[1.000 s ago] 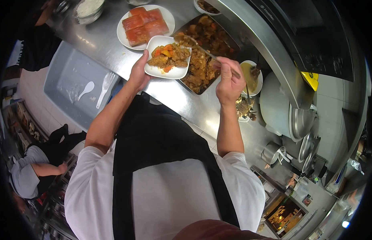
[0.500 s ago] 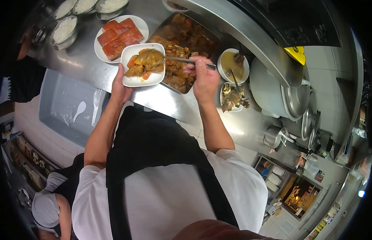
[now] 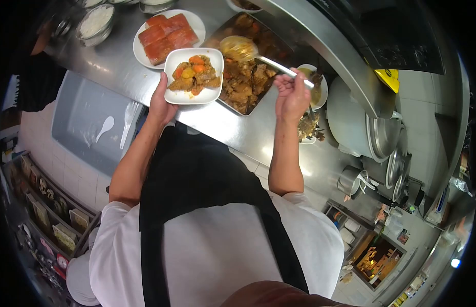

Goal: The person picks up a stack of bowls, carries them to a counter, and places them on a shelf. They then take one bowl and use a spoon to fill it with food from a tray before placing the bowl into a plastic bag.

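My left hand (image 3: 162,102) grips the near left edge of a square white dish (image 3: 213,95). Pieces of stew with carrot (image 3: 196,74) lie in the dish. Closed round the handle of a metal serving spoon (image 3: 280,66), my right hand (image 3: 293,97) is to the right. The spoon's bowl is over a deep rectangular metal pan (image 3: 241,113) that holds more brown stew (image 3: 250,87). Under the dish's far left side, a white plate of reddish square slabs (image 3: 168,37) is partly covered.
Rice bowls (image 3: 95,23) stand at the far left of the steel counter (image 3: 110,66). A grey basin (image 3: 84,123) holds a white spoon. Right of my right hand are a soup bowl (image 3: 322,92), a dish of dark scraps (image 3: 310,128) and a large pot (image 3: 348,110). A metal shelf edge (image 3: 330,51) overhangs.
The serving spoon has moved right, from over the dish to over the pan, and its bowl is tilted differently. More stew shows in the dish. The whole view has shifted slightly.
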{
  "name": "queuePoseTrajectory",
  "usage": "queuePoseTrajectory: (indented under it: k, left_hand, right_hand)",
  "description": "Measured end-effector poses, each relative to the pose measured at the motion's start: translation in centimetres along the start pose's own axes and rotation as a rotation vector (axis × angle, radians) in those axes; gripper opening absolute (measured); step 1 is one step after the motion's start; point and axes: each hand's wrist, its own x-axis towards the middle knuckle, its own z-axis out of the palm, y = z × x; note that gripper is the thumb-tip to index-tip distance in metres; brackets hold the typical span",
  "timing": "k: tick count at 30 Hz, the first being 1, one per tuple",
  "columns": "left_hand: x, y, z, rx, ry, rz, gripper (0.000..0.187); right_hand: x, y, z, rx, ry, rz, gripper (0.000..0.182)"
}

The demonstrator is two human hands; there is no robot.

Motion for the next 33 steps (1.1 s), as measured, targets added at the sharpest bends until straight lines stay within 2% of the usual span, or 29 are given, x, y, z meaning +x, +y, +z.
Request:
queuePoseTrajectory:
  k: [6, 14, 17, 20, 23, 26, 29, 33]
  left_hand:
    - [-0.5, -0.1, -0.2, 0.029, 0.073, 0.053, 0.061]
    - [-3.8, 2.8, -2.9, 0.104, 0.174, 0.138, 0.06]
    - [-3.9, 3.1, -2.9, 0.11, 0.191, 0.137, 0.059]
    - [-3.7, 3.7, -3.2, 0.13, 0.173, 0.129, 0.059]
    - [-3.1, 4.1, -2.8, 0.151, 0.145, 0.104, 0.059]
    - [-2.3, 4.4, -3.0, 0.147, 0.118, 0.07, 0.059]
    - [-1.6, 4.7, -3.4, 0.144, 0.066, 0.03, 0.058]
    - [-0.7, 5.1, -4.6, 0.147, 0.056, -0.007, 0.057]
  right_hand:
    - [4.7, -0.6, -5.9, -0.12, 0.241, -0.105, 0.03]
    - [2.7, 1.8, -7.0, -0.285, 0.277, -0.085, 0.029]
    - [1.8, 2.6, -5.9, -0.426, 0.148, -0.175, 0.027]
    - [-1.1, 3.2, -2.7, -0.826, -0.01, -0.274, 0.02]
    - [-3.0, 3.4, 0.6, -1.162, -0.25, -0.721, 0.012]
    - [-3.8, 4.7, 2.4, -1.283, -0.404, -0.759, 0.008]
    - [-3.8, 5.9, 3.7, -1.342, -0.4, -0.692, 0.006]
    - [-2.5, 5.8, 4.2, -1.301, -0.369, -0.753, 0.006]
